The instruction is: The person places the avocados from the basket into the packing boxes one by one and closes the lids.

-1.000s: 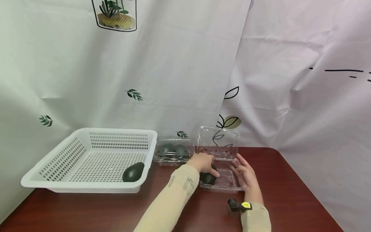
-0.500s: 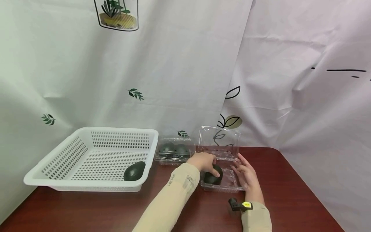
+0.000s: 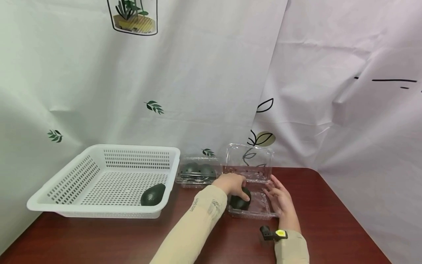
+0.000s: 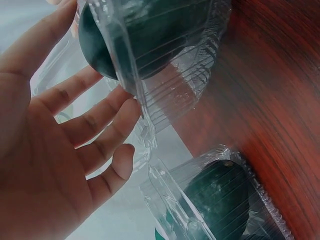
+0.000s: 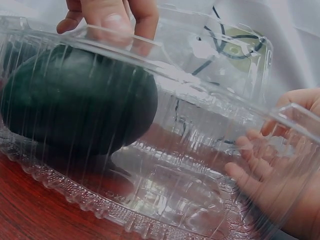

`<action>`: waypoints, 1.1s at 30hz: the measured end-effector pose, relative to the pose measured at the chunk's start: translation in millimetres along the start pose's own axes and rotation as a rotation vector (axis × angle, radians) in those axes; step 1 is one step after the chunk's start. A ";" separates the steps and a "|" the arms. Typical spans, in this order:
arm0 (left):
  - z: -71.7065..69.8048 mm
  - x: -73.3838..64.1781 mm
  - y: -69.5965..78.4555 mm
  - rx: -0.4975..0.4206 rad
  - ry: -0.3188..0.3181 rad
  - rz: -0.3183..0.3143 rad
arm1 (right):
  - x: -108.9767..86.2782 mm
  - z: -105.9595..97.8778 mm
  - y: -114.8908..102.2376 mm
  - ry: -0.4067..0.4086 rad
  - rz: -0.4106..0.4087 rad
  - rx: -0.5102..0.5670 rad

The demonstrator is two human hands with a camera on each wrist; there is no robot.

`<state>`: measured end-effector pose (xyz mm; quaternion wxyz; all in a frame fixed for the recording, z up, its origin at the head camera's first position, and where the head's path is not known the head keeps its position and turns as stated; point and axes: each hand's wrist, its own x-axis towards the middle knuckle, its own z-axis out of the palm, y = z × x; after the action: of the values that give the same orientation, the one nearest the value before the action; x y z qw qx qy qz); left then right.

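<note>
A clear plastic clamshell box (image 3: 252, 215) sits on the table, its lid (image 3: 249, 157) standing up at the back. Inside its left half is a dark green avocado (image 3: 240, 201), also seen through the box wall in the right wrist view. My left hand (image 3: 230, 184) reaches over the left rim and holds this avocado from above, thumb on the near side. In the left wrist view, several fingers spread beside the clear wall. My right hand (image 3: 280, 200) lies along the right side of the box, its loosely bent fingers touching the wall.
A white perforated basket (image 3: 105, 209) stands at the left with one avocado (image 3: 153, 194) in its near right corner. Between basket and open box is a closed clamshell (image 3: 198, 181) containing two avocados (image 3: 207, 171). A printed white cloth (image 3: 204, 91) hangs behind the table (image 3: 240, 245).
The avocado under my left hand shifted right within the box, then slightly back left. My right hand stays at the box's right side.
</note>
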<state>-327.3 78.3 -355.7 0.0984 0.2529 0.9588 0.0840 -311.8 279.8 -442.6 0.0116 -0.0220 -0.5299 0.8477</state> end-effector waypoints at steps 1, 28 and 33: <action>-0.2 -0.3 -0.3 0.000 -0.001 -0.001 | 0.0 0.2 0.0 0.000 0.001 0.000; -131.6 -44.7 -72.9 -0.139 0.126 -0.064 | -4.5 0.4 -2.7 -0.014 0.005 -0.011; -151.0 -71.8 -125.8 -0.112 0.134 -0.140 | -5.1 1.3 -3.0 -0.007 0.009 -0.013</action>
<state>-359.8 -82.4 -225.8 0.0539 0.1733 0.9724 0.1469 -306.7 279.7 -439.3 0.0060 -0.0216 -0.5355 0.8443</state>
